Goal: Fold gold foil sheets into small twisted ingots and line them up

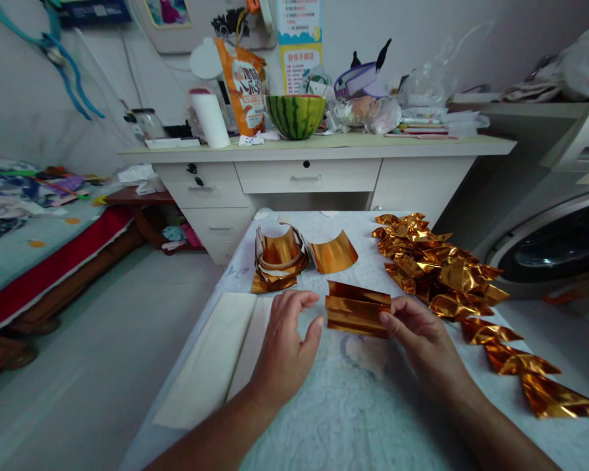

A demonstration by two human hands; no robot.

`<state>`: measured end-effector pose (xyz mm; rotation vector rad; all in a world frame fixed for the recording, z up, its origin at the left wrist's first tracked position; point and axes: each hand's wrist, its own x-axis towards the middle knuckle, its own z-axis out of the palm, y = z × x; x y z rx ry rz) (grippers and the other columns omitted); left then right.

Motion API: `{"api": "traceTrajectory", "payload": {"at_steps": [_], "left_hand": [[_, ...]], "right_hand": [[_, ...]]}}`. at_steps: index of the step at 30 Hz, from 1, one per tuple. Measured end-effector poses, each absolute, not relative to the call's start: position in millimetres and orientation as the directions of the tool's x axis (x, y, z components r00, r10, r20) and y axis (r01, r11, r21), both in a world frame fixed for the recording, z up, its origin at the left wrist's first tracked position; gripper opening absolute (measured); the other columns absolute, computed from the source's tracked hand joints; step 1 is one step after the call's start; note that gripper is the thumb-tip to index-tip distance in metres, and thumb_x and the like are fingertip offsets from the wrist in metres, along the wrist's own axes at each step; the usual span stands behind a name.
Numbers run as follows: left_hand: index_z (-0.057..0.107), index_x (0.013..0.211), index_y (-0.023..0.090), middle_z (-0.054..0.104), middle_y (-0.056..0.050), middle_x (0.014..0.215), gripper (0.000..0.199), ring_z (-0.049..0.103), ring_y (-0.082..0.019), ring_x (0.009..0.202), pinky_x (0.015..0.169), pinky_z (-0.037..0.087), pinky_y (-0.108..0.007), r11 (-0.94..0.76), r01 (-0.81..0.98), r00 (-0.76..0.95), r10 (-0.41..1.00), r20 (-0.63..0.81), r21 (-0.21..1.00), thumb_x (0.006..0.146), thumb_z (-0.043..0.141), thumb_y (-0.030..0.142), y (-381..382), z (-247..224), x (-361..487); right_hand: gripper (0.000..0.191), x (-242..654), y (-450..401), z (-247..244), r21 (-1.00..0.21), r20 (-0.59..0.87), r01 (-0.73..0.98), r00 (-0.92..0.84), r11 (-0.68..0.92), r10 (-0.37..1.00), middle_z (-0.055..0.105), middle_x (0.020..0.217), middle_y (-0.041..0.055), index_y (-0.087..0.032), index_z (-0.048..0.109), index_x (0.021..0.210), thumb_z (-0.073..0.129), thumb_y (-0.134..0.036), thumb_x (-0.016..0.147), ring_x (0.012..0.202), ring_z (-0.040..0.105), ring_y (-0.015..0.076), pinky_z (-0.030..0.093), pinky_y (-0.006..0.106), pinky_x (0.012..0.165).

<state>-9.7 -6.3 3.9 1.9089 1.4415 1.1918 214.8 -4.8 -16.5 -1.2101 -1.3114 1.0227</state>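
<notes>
My right hand (419, 333) pinches the right end of a curled sheet of gold foil paper (356, 313) just above the cloth. To the left of that sheet, my left hand (294, 333) has its thumb and fingers apart and holds nothing. Beyond the hands lies a stack of curved gold foil sheets (281, 258), with one loose foil sheet (332, 254) beside it. White paper strips (211, 360) rest left of my left hand. Along the right side runs a pile of folded gold foil pieces (442, 268).
A patterned cloth (363, 418) covers the table. Behind it stands a white desk (309, 175) bearing a watermelon half (296, 116), an orange pouch (245, 88) and a white roll (210, 119). A washing machine (540, 176) is at the right, a bed (49, 248) at the left.
</notes>
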Motion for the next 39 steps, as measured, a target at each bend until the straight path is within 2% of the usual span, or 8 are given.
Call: {"api": "traceTrajectory", "payload": {"at_steps": [7,11,16,25,31,34,36,39], "left_hand": [[0.057,0.126,0.024,0.059,-0.007,0.122,0.038,0.05,-0.023,0.117,0.103,0.041,-0.04,-0.436,0.376,0.457,0.855,0.246,0.817,0.089,0.053,0.014,-24.6,11.7,6.3],[0.062,0.12,0.025,0.061,-0.005,0.118,0.035,0.053,-0.022,0.113,0.098,0.044,-0.036,-0.358,0.349,0.421,0.886,0.197,0.866,0.087,0.055,0.013,-22.9,11.0,8.5],[0.069,0.101,0.022,0.066,-0.002,0.096,0.019,0.058,-0.018,0.09,0.078,0.046,-0.027,-0.241,0.337,0.302,0.943,0.138,0.91,0.082,0.066,0.02,-19.6,9.8,6.7],[0.071,0.083,0.014,0.065,-0.002,0.072,0.023,0.056,-0.016,0.069,0.065,0.041,-0.025,-0.05,0.278,0.164,0.986,0.004,0.959,0.083,0.062,0.035,-9.3,3.2,3.8],[0.069,0.081,0.013,0.062,-0.001,0.069,0.026,0.054,-0.015,0.065,0.06,0.039,-0.023,0.019,0.225,0.117,0.992,-0.046,0.974,0.084,0.059,0.036,-6.7,2.7,3.0],[0.067,0.082,0.014,0.06,-0.001,0.068,0.025,0.054,-0.015,0.066,0.061,0.041,-0.022,0.005,0.167,0.109,0.994,-0.023,0.986,0.085,0.06,0.038,-5.4,-1.9,1.1],[0.066,0.081,0.015,0.06,-0.001,0.068,0.026,0.054,-0.014,0.065,0.062,0.042,-0.022,0.009,0.12,0.114,0.993,-0.023,0.993,0.084,0.061,0.039,-5.0,-5.2,0.1],[0.065,0.082,0.015,0.06,-0.001,0.071,0.025,0.053,-0.013,0.064,0.063,0.043,-0.022,0.028,0.056,0.143,0.989,-0.036,0.998,0.084,0.061,0.04,-5.1,-8.7,-0.5]], "right_hand": [[0.011,198.3,-13.4,-6.9,-0.903,0.326,0.297,0.002,0.31,0.945,0.06,0.078,0.0007,-0.023,0.064,0.083,0.064,-0.033,0.088,0.075,0.056,0.0179,0.045,0.029,0.069],[0.008,192.5,-18.7,-4.6,-0.856,0.373,0.335,-0.127,0.394,0.919,0.06,0.086,0.0024,-0.025,0.068,0.095,0.062,-0.026,0.09,0.084,0.057,0.0195,0.046,0.032,0.075],[0.029,191.2,-21.6,-5.5,-0.824,0.39,0.334,-0.252,0.458,0.886,0.056,0.096,0.0029,-0.033,0.062,0.119,0.057,-0.023,0.092,0.092,0.056,0.0202,0.047,0.036,0.08],[0.034,186.4,-25.6,-0.6,-0.803,0.323,0.372,-0.384,0.465,0.865,0.052,0.1,0.0045,-0.033,0.059,0.124,0.049,-0.02,0.094,0.097,0.053,0.0212,0.046,0.038,0.083],[0.006,194.3,-20.5,-4.4,-0.793,0.408,0.467,-0.07,0.391,0.91,0.051,0.094,0.0029,-0.024,0.057,0.096,0.055,-0.027,0.091,0.09,0.051,0.0201,0.044,0.034,0.078],[0.028,204.7,-12.6,-10.4,-0.822,0.392,0.505,0.168,0.263,0.904,0.052,0.098,0.0036,-0.024,0.051,0.102,0.066,-0.037,0.083,0.09,0.05,0.0217,0.042,0.036,0.079],[0.043,211.0,-8.1,-12.0,-0.878,0.311,0.431,0.18,0.209,0.933,0.053,0.111,0.0067,-0.024,0.05,0.113,0.07,-0.043,0.08,0.1,0.051,0.024,0.043,0.036,0.082],[0.029,215.5,-5.8,-8.5,-0.951,0.155,0.273,0.014,0.145,0.988,0.06,0.105,0.0053,-0.023,0.059,0.104,0.063,-0.045,0.086,0.098,0.054,0.022,0.044,0.033,0.083]]}}
